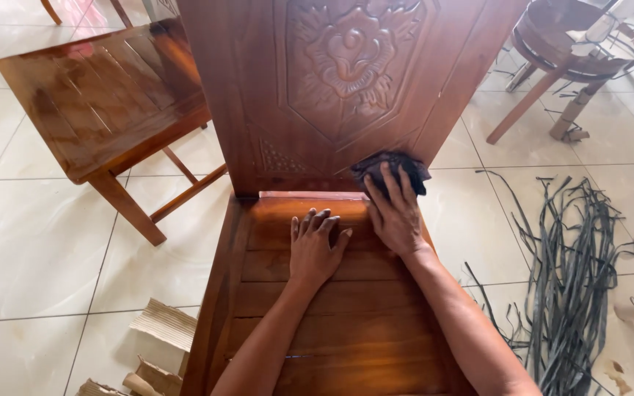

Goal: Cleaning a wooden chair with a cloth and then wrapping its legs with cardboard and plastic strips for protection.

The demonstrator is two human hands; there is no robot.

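Right hand pressing a dark cloth against the lower edge of a carved wooden chair back, fingers spread flat over the rag rather than curled round it. Left hand resting open and empty on the slatted seat, palm down, just beside the right, gripping nothing. Carved flower panel and seat slats already glossy and evenly dark, suggesting most of the rubbing done; corner where back meets seat now under the cloth, seemingly among the last spots. Front edge of the seat out of frame, condition impossible to tell. Second wooden chair standing to the left on the pale tiled floor, similarly shiny. Bundle of dark strips lying at right, scraps of corrugated cardboard lower left, round woven stool upper right.
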